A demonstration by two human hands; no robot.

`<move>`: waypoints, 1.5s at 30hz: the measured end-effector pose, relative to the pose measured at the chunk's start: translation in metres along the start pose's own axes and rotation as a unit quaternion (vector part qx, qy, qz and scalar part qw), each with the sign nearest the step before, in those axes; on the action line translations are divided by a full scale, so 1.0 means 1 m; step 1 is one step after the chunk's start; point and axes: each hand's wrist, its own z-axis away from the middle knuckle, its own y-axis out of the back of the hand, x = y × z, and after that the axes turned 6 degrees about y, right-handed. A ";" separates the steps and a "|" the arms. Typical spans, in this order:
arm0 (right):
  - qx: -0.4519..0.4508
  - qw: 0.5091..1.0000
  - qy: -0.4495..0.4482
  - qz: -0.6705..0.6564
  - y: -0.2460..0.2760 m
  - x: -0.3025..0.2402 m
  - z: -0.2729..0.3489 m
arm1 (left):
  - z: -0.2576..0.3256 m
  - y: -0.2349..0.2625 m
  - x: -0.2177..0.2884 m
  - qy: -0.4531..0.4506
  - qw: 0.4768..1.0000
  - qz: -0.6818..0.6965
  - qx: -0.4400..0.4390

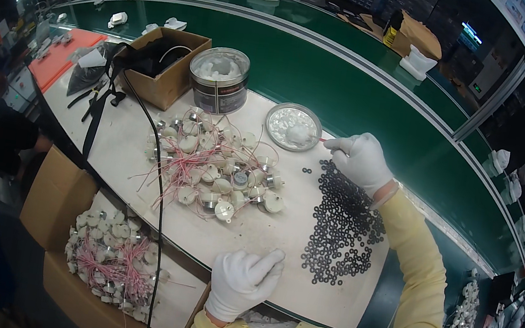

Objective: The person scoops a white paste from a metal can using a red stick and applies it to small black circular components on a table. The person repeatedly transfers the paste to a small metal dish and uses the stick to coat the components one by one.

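My right hand [361, 162], in a white glove, pinches a thin reddish stick [322, 139]. The stick points left over a round shallow metal lid [271, 135], where a mound of white paste [298, 135] lies. Just below that hand a large spread of small black rings [342, 223] covers the worktop. My left hand [243, 283], also gloved, is closed near the table's front edge, thumb and forefinger together. What it holds, if anything, I cannot make out. Between the hands and the tub is a heap of small white round motors [223, 210] with pink wires.
An open tin [219, 79] with white paste stands behind the motors, beside a cardboard box [173, 79]. Pliers [90, 104] lie at the left. A black cable [159, 196] crosses the table. A carton [68, 193] of more motors sits lower left; a green conveyor [331, 66] runs behind.
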 end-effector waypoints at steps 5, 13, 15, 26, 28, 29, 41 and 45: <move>0.043 0.999 0.006 0.026 -0.005 0.001 -0.006 | -0.002 -0.001 0.001 -0.004 1.000 0.000 0.007; -0.014 0.992 0.051 0.113 0.001 -0.012 -0.011 | -0.002 -0.001 0.001 -0.006 1.000 0.000 0.004; 0.029 0.996 0.051 0.066 0.000 -0.007 -0.010 | -0.002 0.002 0.000 -0.002 1.000 0.000 -0.007; 0.059 0.910 -0.203 -0.357 -0.029 0.001 -0.034 | -0.003 0.001 -0.001 0.005 1.000 0.002 -0.027; 0.035 0.931 -0.198 -0.306 -0.031 0.002 -0.040 | -0.001 0.004 0.002 0.013 0.999 -0.002 -0.034; 0.025 0.940 -0.193 -0.279 -0.031 -0.001 -0.045 | 0.000 0.005 0.001 0.016 0.999 -0.005 -0.036; 0.076 0.990 -0.103 -0.053 -0.011 -0.034 -0.052 | -0.001 -0.005 -0.001 -0.028 0.998 0.004 0.063; 0.140 0.986 -0.081 -0.044 0.013 -0.040 -0.051 | -0.001 -0.005 0.002 -0.030 0.997 -0.001 0.071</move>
